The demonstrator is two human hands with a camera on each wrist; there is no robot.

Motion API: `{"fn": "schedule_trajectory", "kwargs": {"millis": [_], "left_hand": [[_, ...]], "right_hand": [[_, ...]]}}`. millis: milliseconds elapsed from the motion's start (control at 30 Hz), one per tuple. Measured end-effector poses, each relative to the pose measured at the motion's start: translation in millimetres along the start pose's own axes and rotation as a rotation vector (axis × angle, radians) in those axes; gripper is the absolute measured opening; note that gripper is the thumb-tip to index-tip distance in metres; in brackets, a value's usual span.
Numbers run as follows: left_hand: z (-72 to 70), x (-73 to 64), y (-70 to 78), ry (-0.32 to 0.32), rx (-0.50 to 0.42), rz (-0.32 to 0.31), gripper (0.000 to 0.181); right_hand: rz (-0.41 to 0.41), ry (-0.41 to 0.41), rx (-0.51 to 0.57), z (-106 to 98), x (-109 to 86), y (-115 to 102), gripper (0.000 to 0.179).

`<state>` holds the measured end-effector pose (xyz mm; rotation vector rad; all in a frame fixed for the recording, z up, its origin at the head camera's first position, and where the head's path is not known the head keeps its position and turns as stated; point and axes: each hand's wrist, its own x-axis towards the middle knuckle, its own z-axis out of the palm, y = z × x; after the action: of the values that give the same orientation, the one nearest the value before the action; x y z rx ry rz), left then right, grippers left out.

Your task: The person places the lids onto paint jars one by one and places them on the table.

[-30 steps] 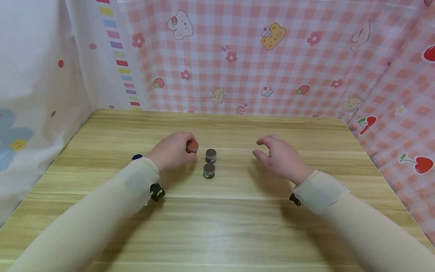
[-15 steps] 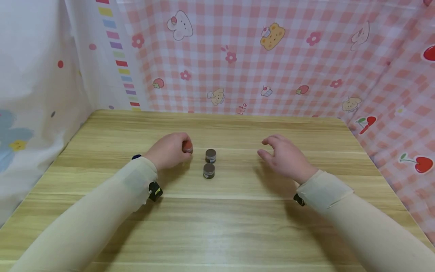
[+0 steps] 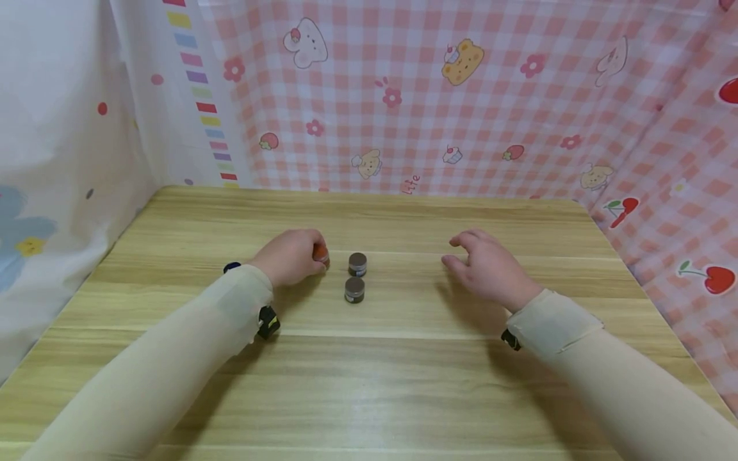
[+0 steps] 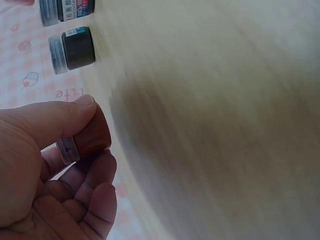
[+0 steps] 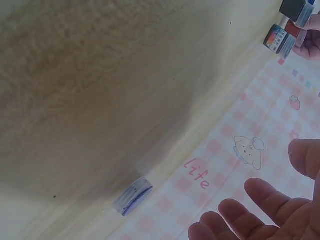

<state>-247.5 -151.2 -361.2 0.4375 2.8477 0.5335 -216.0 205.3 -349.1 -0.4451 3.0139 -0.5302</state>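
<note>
Behind curled left hand (image 3: 290,257) fingers, half-hidden red-brown jar (image 3: 320,254).

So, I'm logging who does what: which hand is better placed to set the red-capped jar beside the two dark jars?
The left hand: it already pinches the red-capped jar just left of the dark jars. The right hand hovers, holding nothing, farther away.

Two dark jars (image 3: 355,276) stand between hands; bare tabletop (image 3: 369,384) all around, curtain walls (image 3: 461,96) behind
</note>
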Motion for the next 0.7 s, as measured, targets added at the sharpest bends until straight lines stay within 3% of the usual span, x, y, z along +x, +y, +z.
{"fn": "schedule_trajectory", "kwargs": {"millis": [700], "left_hand": [[6.5, 6.9, 0.6, -0.031, 0.039, -0.002, 0.019]], "right_hand": [[0.009, 0.011, 0.028, 1.3, -2.8, 4.9, 0.048]]}}
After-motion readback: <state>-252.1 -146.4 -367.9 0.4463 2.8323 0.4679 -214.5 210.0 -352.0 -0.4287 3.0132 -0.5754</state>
